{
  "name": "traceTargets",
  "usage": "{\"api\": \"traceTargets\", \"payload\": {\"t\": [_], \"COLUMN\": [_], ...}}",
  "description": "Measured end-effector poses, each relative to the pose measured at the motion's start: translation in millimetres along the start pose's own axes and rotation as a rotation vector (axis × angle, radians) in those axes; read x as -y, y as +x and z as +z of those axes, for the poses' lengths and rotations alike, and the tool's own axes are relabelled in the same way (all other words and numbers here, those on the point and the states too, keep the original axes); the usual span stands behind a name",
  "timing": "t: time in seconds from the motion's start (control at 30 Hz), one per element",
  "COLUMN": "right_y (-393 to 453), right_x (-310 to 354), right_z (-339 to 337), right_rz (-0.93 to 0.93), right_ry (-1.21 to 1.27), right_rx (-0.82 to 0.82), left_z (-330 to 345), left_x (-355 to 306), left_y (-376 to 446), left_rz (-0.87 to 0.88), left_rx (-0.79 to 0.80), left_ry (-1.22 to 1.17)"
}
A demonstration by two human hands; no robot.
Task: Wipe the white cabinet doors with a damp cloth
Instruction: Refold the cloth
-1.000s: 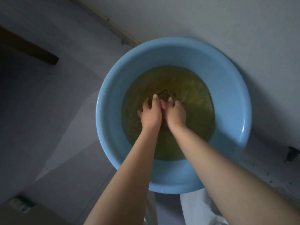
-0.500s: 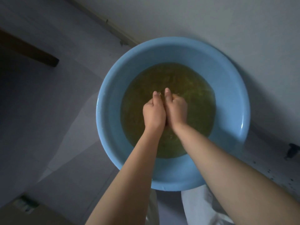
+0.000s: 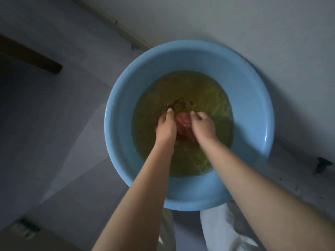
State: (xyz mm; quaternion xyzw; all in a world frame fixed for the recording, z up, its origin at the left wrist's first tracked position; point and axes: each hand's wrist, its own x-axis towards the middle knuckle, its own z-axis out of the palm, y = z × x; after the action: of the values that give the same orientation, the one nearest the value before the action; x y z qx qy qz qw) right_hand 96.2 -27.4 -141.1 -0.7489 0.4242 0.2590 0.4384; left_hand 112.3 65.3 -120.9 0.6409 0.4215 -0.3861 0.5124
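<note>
Dim, bluish light, darkest at the left; edges bend with wide-angle distortion, details soft.

Light blue basin (image 3: 250, 98); murky yellow-green water (image 3: 208, 91); reddish-pink cloth (image 3: 183, 124); grey floor (image 3: 54, 142).

Head camera, looking steeply down from close above a basin

The single wide-angle view sits at the person's head and faces almost straight down, so the blue basin (image 3: 253, 109) fills the middle of the frame and both forearms reach in from the near edge to meet over the water. The left hand (image 3: 165, 128) and right hand (image 3: 203, 126) lie near the centre, close to the lens. Pale floor (image 3: 54, 142) spreads to the left, a wall (image 3: 235, 24) runs along the far right, and straight lines bend toward the edges.
</note>
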Motion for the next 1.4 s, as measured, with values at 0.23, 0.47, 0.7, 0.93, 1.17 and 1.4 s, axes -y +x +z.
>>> {"api": "traceTargets", "payload": {"t": [0.23, 0.47, 0.7, 0.93, 1.17, 1.4], "right_y": [-44.3, -19.3, 0.1, 4.4, -41.7, -30.6], "right_x": [17.5, 19.0, -4.0, -6.4, 18.8, 30.5], "right_z": [15.5, 7.5, 1.2, 4.7, 33.0, 20.3], "right_rz": [-0.402, -0.343, -0.207, 0.008, -0.234, -0.332], "right_ry": [0.143, 0.076, -0.115, -0.13, 0.27, 0.284], "right_rx": [-0.205, -0.137, -0.128, -0.201, -0.093, -0.157], "left_z": [1.9, 13.4, 12.5, -5.1, -3.3, 2.0], "left_x": [-15.5, -8.4, 1.7, 0.0, -9.0, -18.0], "left_y": [-7.1, -11.8, -11.6, 7.3, 2.1, -4.4], "left_rz": [0.204, 0.271, 0.356, 0.202, 0.068, 0.202], "left_rx": [0.027, -0.062, -0.169, -0.218, 0.027, -0.114], "left_ry": [-0.016, 0.055, 0.242, 0.178, -0.051, 0.012]}}
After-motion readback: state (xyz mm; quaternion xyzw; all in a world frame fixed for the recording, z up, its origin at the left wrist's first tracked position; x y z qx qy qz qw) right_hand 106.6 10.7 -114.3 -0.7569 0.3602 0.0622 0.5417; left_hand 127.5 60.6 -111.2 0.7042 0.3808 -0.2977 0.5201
